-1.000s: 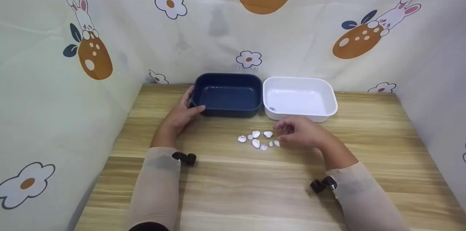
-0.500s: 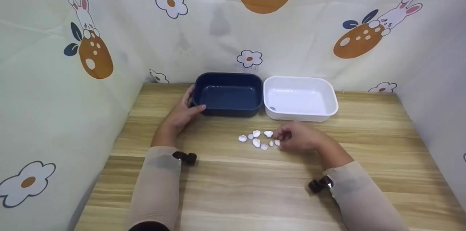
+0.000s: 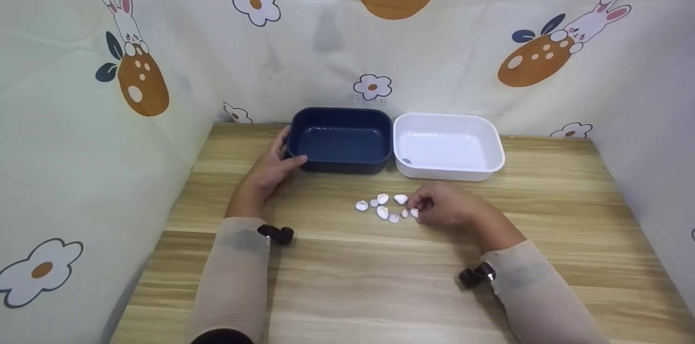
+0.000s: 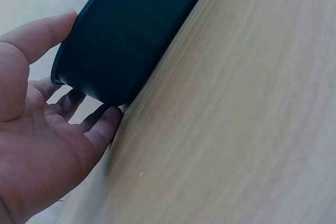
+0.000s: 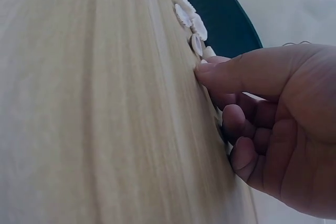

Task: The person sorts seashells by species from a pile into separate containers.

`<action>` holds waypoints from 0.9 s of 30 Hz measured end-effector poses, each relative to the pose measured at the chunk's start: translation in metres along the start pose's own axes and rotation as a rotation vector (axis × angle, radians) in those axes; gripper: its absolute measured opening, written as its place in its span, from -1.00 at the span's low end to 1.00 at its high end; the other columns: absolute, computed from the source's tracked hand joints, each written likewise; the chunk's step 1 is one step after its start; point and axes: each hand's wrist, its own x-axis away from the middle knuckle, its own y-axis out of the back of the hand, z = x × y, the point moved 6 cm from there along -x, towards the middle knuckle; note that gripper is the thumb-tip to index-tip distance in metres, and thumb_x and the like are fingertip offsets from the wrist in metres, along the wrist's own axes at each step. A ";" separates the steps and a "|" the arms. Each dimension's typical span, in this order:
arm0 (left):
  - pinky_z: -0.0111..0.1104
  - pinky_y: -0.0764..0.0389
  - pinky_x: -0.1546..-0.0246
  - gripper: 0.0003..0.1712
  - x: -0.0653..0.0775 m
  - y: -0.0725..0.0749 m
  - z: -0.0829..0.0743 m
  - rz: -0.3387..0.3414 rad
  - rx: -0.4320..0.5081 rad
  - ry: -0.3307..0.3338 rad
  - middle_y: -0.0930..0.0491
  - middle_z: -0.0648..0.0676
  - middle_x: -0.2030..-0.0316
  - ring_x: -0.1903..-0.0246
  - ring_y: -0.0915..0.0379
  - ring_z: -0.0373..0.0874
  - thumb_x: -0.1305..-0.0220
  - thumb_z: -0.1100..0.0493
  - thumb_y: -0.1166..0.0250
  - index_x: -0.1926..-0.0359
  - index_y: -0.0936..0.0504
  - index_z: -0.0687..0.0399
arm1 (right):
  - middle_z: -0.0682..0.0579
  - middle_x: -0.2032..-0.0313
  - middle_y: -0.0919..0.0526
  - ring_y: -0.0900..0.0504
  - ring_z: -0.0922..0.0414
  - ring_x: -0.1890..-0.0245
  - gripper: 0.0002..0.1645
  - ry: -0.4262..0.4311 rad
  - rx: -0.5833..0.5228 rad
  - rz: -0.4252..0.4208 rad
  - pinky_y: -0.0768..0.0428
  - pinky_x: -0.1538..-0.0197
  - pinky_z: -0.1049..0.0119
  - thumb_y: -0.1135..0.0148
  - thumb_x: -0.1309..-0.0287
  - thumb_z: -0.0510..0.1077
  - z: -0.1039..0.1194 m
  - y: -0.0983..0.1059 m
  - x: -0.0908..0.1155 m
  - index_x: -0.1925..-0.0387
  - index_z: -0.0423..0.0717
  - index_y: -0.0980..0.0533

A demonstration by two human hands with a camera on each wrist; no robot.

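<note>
- Right hand [image 3: 446,205], right of frame centre: thumb and forefinger curled in a pinch on 1 small white seashell [image 3: 415,213] at the right end of the scatter. Firmness cannot be told; the forefinger is largely hidden in the right wrist view.
- The seashell lies on the pale wood-grain tabletop [image 3: 353,279], below the white rectangular plastic-looking box [image 3: 450,174].
- Left hand [image 3: 271,166], left of frame centre: gripping the dark blue rectangular plastic-looking box [image 3: 342,167] at its left end, thumb on the rim, fingers against the end wall.
- 7 further whitish seashells [image 3: 383,212] lie loosely grouped at frame centre, below the 2 boxes.
- 1 small greyish piece [image 3: 406,161] sits inside the white box, lower left corner; its nature cannot be told.
- Assessment: the step in hand appears to be picking up the end seashell. Pinch it by opposite edges, low to the wood, and lift straight up; a sideways drag could disturb its neighbour. Light pressure is advised, as thin edges may slip or chip.
</note>
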 end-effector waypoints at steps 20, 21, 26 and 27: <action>-0.12 -0.10 -0.71 0.20 0.000 0.000 0.000 0.000 0.003 0.011 0.20 -0.03 -0.77 -0.75 0.26 -0.06 -0.38 0.26 -0.44 -0.76 0.15 -0.25 | 0.02 0.19 -0.70 -0.52 0.14 0.29 -0.70 0.015 0.003 -0.462 -0.48 0.19 0.43 -0.45 -0.21 -0.28 0.009 0.066 0.022 0.02 -0.01 -0.76; -0.12 -0.11 -0.71 0.20 0.000 0.000 0.000 -0.001 0.004 0.011 0.20 -0.03 -0.77 -0.75 0.25 -0.06 -0.38 0.26 -0.44 -0.76 0.15 -0.25 | 0.01 0.18 -0.71 -0.51 0.14 0.29 -0.70 0.008 0.003 -0.481 -0.47 0.20 0.44 -0.45 -0.22 -0.28 0.007 0.068 0.022 0.01 -0.02 -0.76; -0.13 -0.11 -0.71 0.21 0.001 -0.001 -0.003 0.000 -0.001 0.006 0.21 -0.03 -0.77 -0.75 0.26 -0.07 -0.38 0.25 -0.45 -0.76 0.15 -0.27 | -0.07 0.13 -0.72 -0.52 0.11 0.28 -0.67 -0.021 0.002 -0.549 -0.47 0.20 0.46 -0.48 -0.24 -0.26 0.001 0.075 0.022 -0.05 -0.09 -0.74; -0.13 -0.10 -0.71 0.21 0.001 -0.001 -0.003 0.002 0.000 0.004 0.21 -0.03 -0.77 -0.75 0.26 -0.07 -0.38 0.25 -0.45 -0.76 0.15 -0.27 | -0.10 0.12 -0.72 -0.53 0.11 0.27 -0.66 -0.026 0.004 -0.560 -0.47 0.20 0.46 -0.49 -0.25 -0.25 0.001 0.076 0.023 -0.06 -0.10 -0.73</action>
